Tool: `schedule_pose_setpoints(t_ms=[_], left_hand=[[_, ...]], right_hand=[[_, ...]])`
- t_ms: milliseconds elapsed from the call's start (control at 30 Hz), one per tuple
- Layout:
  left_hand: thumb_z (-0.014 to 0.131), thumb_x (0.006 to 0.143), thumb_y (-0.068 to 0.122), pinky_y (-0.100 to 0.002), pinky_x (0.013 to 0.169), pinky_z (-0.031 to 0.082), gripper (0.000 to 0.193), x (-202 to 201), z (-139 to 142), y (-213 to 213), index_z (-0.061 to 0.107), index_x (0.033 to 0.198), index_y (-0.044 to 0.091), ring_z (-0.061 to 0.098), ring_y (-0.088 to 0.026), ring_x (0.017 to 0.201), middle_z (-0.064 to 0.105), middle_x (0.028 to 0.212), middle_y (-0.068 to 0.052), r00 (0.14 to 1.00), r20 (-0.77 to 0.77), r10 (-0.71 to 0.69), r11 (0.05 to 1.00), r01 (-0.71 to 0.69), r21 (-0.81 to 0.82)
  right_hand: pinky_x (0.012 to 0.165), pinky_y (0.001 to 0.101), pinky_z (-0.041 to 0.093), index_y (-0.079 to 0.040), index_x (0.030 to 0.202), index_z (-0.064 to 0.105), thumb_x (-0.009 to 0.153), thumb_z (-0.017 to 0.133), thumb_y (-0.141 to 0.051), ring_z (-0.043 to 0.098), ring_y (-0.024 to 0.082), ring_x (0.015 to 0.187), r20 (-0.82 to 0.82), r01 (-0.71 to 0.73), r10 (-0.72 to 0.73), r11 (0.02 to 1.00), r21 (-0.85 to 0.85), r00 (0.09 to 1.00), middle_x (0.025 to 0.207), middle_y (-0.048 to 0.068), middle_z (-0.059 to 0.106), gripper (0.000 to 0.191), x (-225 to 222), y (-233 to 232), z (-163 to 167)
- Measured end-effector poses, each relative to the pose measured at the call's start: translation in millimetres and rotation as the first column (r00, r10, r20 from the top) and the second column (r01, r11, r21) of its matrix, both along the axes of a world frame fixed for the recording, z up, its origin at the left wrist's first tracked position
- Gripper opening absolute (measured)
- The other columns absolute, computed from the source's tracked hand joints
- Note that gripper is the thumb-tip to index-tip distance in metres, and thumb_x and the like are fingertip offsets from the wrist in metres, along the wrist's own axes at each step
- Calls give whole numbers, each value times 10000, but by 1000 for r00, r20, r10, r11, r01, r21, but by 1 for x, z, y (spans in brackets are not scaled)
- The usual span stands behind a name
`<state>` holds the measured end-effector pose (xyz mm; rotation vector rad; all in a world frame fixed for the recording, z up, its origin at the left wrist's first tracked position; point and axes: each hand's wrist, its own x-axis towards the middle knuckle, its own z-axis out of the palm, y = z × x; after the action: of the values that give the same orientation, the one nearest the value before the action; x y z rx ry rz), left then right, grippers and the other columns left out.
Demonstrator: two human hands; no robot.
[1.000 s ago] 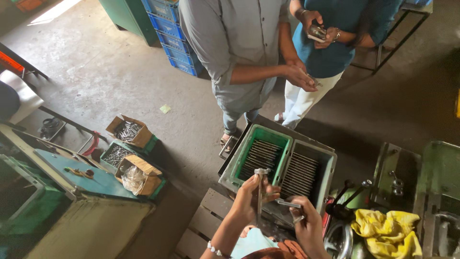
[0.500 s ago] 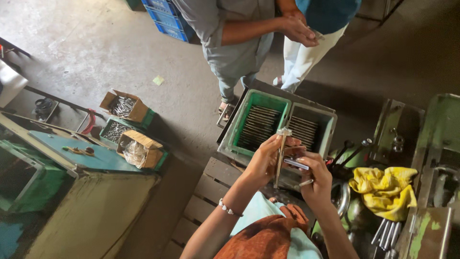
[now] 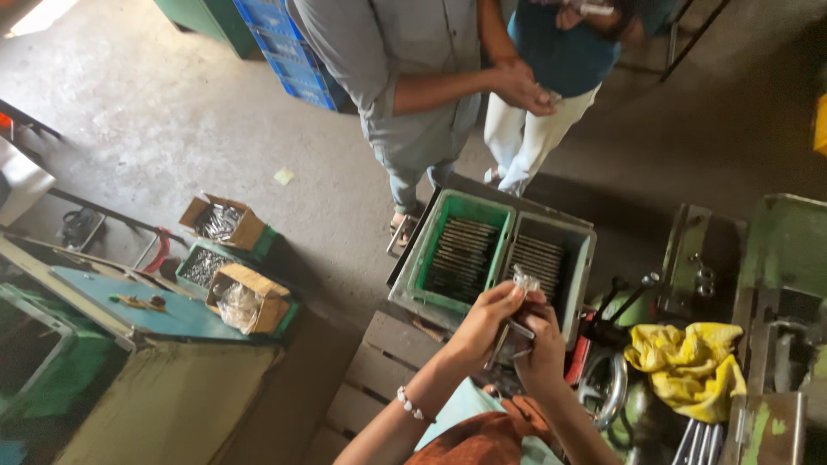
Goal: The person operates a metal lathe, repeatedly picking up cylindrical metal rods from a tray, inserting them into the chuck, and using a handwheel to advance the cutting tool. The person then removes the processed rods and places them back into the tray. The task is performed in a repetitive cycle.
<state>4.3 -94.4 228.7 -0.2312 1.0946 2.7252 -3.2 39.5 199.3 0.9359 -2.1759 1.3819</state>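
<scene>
A worker's left hand (image 3: 489,317) and right hand (image 3: 541,343) both grip a metal rod (image 3: 508,331) above a green crate (image 3: 457,254) of rods.

I am standing in a metalworking workshop: bare concrete floor (image 3: 172,112), green plastic crates of steel rods (image 3: 465,250), worn green-painted machine body (image 3: 780,258), open cardboard boxes of metal parts (image 3: 222,222).

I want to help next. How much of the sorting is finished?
Both crates, the green crate and the grey crate, already hold rows of metal rods. The left hand and right hand grip one rod above them. How many rods remain can't be told.
</scene>
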Motion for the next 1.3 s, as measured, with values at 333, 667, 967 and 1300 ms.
schedule_pose_setpoints(t_ms=[333,667,967,1300], left_hand=[[496,1102,183,-248,712,484,215,3,-4,-12,554,927,73,541,-104,796,573,927,-26,985,-11,174,981,-172,90],[490,1088,261,-306,798,424,268,3,-12,-24,543,885,95,495,-141,851,538,899,-1,996,30,88,992,-85,-90],[461,1039,320,-331,960,451,285,-3,3,-29,611,915,112,612,-158,1036,645,963,-47,982,38,184,955,-170,-242],[425,1099,308,-512,1087,480,292,-28,25,-33,588,1100,66,603,-284,1224,608,925,-41,994,-13,110,974,-105,199]], right_hand=[[667,458,542,-31,1103,578,698,629,77,691,411,850,183,-22,-26,967,254,983,1120,172,654,422,-2,-4,10],[631,459,510,-27,1103,588,630,604,108,670,396,777,264,-109,25,945,308,964,1029,152,646,492,-1,11,28],[527,324,539,-101,1074,612,977,489,4,719,187,648,428,167,-159,986,18,890,1094,81,762,189,0,47,-7],[730,319,606,-36,1216,536,974,553,54,740,205,852,224,-107,129,988,-107,966,1182,158,659,259,12,37,26]])
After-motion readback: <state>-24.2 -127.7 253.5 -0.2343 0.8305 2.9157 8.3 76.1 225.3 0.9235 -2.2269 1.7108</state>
